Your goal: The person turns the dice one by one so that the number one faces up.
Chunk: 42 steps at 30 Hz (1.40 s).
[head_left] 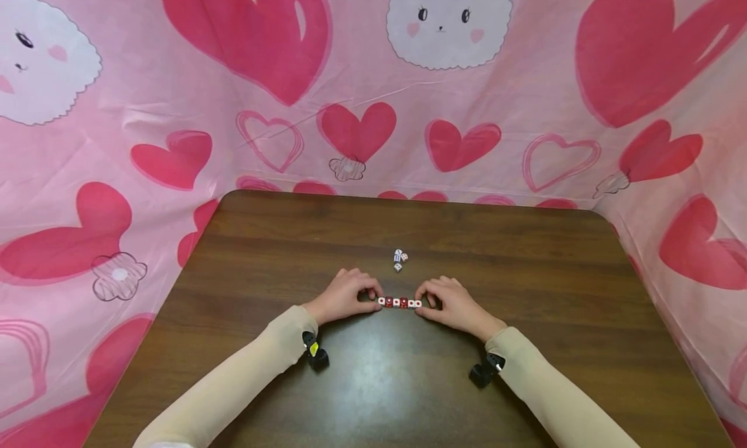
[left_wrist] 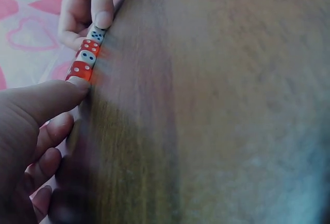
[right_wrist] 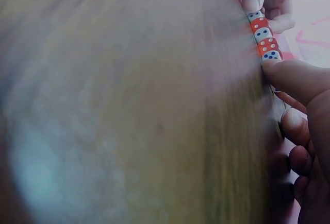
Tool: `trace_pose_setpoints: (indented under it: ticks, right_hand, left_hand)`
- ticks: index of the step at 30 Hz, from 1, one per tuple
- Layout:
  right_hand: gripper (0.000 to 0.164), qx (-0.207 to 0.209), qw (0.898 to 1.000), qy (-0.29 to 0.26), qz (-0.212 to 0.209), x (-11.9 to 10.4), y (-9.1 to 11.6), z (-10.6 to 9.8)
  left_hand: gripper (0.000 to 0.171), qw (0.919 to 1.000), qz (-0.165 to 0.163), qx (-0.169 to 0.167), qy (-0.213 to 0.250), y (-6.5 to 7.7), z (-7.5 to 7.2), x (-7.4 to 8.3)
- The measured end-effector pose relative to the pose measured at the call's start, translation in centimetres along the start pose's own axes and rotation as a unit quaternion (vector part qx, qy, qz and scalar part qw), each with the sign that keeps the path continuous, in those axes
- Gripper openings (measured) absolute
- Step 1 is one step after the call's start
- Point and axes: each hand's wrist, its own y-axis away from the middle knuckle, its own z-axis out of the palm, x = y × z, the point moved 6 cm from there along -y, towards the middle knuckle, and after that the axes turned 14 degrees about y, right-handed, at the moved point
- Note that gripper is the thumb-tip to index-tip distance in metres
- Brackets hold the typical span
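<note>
A straight row of several small dice (head_left: 397, 303), white ones and translucent red ones, lies on the table between the two hands. My left hand (head_left: 345, 297) pinches the white die (head_left: 382, 301) at the row's left end with thumb and fingers. At the opposite end, my right hand (head_left: 456, 307) pinches the last white die (head_left: 417, 303) the same way. The left wrist view shows a red die (left_wrist: 80, 70) just past the left thumb, which partly covers the end die. In the right wrist view, the right thumb overlaps a white die (right_wrist: 271, 55) beside a red one.
Beyond the row, a loose cluster of several white dice (head_left: 398, 258) lies on the brown wooden table (head_left: 280, 240). A pink cloth (head_left: 408, 98) with hearts hangs around the table's back and sides. Each wrist wears a black strapped camera (head_left: 318, 358).
</note>
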Motion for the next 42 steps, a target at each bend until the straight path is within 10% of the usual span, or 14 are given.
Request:
trace_pose_setpoints:
  ticks: [27, 42]
  right_hand:
    - [0.015, -0.051, 0.995, -0.067, 0.05, 0.5, -0.8, -0.4]
    - [0.01, -0.021, 0.986, -0.112, 0.124, 3.8, -6.1, -1.8]
  left_hand:
    - [0.015, 0.9996, 0.008, 0.028, 0.001, 0.3, 0.2, -0.4]
    - [0.015, 0.9998, -0.002, 0.018, 0.0, 0.2, 0.3, -0.4]
